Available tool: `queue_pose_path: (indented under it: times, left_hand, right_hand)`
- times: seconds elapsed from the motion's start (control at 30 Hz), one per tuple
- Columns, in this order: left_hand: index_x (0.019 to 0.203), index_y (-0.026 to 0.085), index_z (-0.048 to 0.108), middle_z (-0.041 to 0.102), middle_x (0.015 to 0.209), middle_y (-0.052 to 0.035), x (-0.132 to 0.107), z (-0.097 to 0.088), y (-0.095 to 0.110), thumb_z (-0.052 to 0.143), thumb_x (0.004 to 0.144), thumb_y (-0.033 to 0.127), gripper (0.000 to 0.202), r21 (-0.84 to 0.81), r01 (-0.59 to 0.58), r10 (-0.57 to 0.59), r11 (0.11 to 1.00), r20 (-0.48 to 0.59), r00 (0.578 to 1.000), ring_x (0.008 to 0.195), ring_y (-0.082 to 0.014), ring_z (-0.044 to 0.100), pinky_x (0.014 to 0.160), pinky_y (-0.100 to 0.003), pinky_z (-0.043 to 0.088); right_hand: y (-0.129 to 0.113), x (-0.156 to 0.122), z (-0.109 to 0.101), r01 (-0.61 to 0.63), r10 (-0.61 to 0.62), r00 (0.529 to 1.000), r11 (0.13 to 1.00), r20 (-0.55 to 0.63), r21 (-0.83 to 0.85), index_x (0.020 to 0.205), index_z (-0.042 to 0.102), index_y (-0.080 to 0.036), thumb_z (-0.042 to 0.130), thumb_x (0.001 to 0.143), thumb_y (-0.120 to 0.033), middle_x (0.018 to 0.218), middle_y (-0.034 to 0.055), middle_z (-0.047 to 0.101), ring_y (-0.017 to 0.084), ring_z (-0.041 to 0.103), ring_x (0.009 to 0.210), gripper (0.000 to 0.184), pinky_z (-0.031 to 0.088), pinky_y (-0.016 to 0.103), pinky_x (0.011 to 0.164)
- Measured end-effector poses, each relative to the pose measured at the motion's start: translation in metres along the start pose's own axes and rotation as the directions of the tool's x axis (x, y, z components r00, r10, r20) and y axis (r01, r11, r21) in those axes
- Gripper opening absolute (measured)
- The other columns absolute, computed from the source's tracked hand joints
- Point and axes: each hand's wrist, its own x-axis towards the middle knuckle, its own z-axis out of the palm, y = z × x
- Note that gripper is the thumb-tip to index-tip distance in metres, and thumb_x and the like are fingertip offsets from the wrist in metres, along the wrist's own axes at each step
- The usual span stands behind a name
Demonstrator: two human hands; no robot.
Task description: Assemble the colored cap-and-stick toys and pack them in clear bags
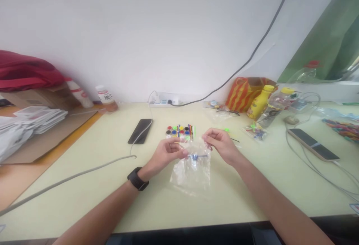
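My left hand (167, 154) and my right hand (221, 144) both pinch the top edge of a small clear plastic bag (193, 172) held just above the pale yellow table (112, 185). Inside the bag, near its top, lies a small blue piece on a thin stick (196, 157). A black watch (137, 179) sits on my left wrist. Just beyond my hands lies a set of small coloured round pieces and sticks (181, 130).
A black phone (140, 130) on a white cable lies to the left, another phone (312, 144) to the right. A power strip (164, 102), bottles (259, 102), a striped bag (244, 92) and small packets line the wall. Stacked papers (30, 121) lie far left.
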Motion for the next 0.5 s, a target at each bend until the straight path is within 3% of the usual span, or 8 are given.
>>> queue_pose_path:
  times: [0.23, 0.37, 0.5]
  left_hand:
    - [0.097, 0.014, 0.068, 0.078, 0.077, -0.0079, 0.0027, 0.0009, 0.0004, 0.086, 0.076, 0.03, 0.031, 0.002, 0.039, -0.039, 0.999, -0.006, 0.999, 0.07, -0.0208, 0.073, 0.069, -0.031, 0.058]
    - [0.094, 0.014, 0.069, 0.078, 0.081, -0.0086, 0.0052, -0.001, -0.0003, 0.085, 0.078, 0.031, 0.028, -0.042, 0.011, -0.015, 0.999, -0.078, 0.997, 0.073, -0.0205, 0.074, 0.072, -0.031, 0.058]
    - [0.1, 0.015, 0.07, 0.077, 0.087, -0.0084, 0.0055, -0.0035, 0.0026, 0.079, 0.085, 0.032, 0.024, -0.035, -0.044, 0.042, 0.998, -0.052, 0.998, 0.077, -0.0191, 0.072, 0.073, -0.03, 0.055]
  right_hand:
    - [0.0034, 0.0035, -0.0046, 0.06, -0.061, 0.99, 0.998, -0.125, -0.015, 0.084, 0.07, -0.018, 0.08, 0.081, -0.044, 0.061, -0.002, 0.06, 0.012, 0.051, 0.057, 0.027, 0.04, 0.025, 0.054]
    - [0.0041, 0.0022, -0.0004, -0.001, 0.002, 1.0, 0.999, 0.024, -0.044, 0.096, 0.07, -0.02, 0.076, 0.084, -0.048, 0.07, 0.0003, 0.066, 0.014, 0.057, 0.063, 0.031, 0.044, 0.027, 0.059]
    - [0.0004, -0.0024, 0.0034, -0.018, 0.036, 0.991, 0.991, 0.132, -0.133, 0.076, 0.066, -0.018, 0.071, 0.088, -0.05, 0.067, 0.0009, 0.064, 0.013, 0.055, 0.06, 0.034, 0.043, 0.027, 0.059]
